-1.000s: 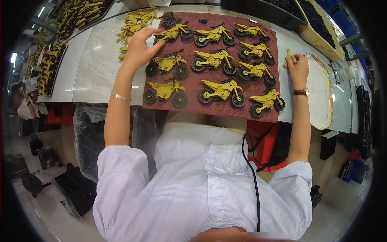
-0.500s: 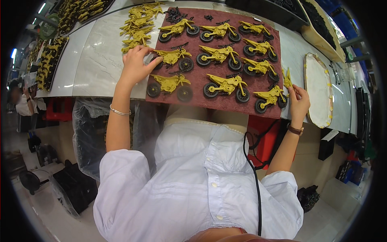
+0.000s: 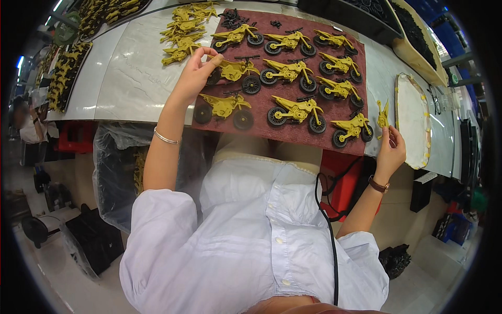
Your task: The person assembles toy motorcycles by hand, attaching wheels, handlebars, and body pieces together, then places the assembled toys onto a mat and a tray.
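"So, L hand (image 3: 201, 72)?"
"Narrow, thumb + fingertips at tail of a yellow-and-black plastic toy motorbike (image 3: 234, 70); can't tell if it's gripped. Bike's just R of that hand, on a dark-red cloth mat (image 3: 259, 128)."
"R hand (image 3: 392, 150)?"
"Holding a slim yellow plastic part (image 3: 383, 112) by its lower end, fingertips close tog."
"Nearby?"
"Yellow plastic pieces (image 3: 182, 34) heaped beyond L hand; other toy bikes (image 3: 288, 70) btwn hands; white rounded panel (image 3: 412, 123) just R of R hand."
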Demonstrator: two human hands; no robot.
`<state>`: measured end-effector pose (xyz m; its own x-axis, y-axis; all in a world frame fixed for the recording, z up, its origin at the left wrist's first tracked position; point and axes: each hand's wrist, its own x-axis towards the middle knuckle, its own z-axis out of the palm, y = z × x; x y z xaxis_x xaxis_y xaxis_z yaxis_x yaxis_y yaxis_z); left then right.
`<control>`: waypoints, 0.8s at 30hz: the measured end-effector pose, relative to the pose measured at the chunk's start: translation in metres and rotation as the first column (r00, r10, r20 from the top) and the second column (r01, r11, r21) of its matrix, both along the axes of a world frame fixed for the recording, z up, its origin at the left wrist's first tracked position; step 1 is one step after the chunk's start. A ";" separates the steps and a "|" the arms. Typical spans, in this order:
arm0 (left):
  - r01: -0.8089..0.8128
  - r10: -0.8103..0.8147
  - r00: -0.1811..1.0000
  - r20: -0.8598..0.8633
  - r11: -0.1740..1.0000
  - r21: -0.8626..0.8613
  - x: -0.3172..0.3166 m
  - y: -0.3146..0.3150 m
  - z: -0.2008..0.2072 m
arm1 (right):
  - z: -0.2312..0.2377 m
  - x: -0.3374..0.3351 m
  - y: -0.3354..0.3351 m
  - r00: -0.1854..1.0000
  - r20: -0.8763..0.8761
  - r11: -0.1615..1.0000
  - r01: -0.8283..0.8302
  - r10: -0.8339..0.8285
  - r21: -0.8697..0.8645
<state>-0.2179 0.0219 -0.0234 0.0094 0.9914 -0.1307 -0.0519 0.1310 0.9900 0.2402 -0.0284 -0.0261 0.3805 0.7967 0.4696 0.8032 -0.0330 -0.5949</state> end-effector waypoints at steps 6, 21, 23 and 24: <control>-0.076 0.092 0.980 0.179 0.993 -0.094 -0.003 -0.004 0.010 | 0.016 -0.021 -0.005 0.994 -0.064 0.991 -0.079 0.087 0.110; -0.018 0.014 0.912 0.410 1.000 0.007 0.051 -0.055 0.049 | 0.073 -0.162 -0.005 0.692 -0.051 0.682 -0.691 0.720 0.239; 0.051 -0.023 0.886 0.462 0.998 -0.046 0.067 -0.066 0.053 | 0.071 -0.168 -0.005 0.653 0.019 0.627 -0.735 0.757 0.260; 0.050 -0.020 0.885 0.465 0.997 -0.053 0.072 -0.071 0.049 | 0.068 -0.169 -0.006 0.652 0.016 0.628 -0.736 0.758 0.254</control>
<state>-0.1462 -0.0487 0.0255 0.1182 0.9794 -0.1636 -0.4978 0.2010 0.8437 0.0716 -0.0343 0.0421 -0.2526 0.7055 0.6622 0.4394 0.6934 -0.5711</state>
